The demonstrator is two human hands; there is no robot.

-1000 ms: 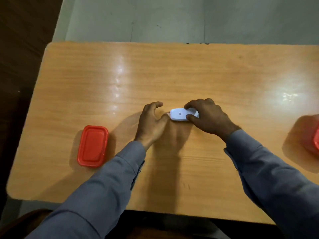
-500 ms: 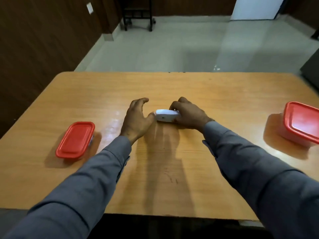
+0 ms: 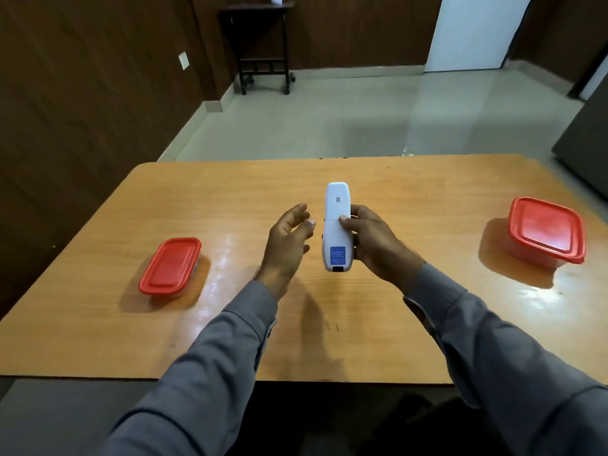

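Note:
My right hand (image 3: 371,243) grips a white handheld device (image 3: 336,225) and holds it upright above the middle of the wooden table (image 3: 394,311). The device has a blue label near its lower end and a small code mark near its top. My thumb lies across its front and my fingers wrap behind it. Just left of the device my left hand (image 3: 289,240) hovers with relaxed, slightly curved fingers, holding nothing and not touching it.
A small flat container with a red lid (image 3: 171,266) sits on the table's left side. A taller red-lidded container (image 3: 547,230) stands at the right. Beyond the table lie a tiled floor, a dark wooden stand (image 3: 261,44) and a white door (image 3: 473,31).
The device lay flat on the table between both hands. My right hand has lifted it and turned it upright, my left hand has come off it, and the view has tilted up.

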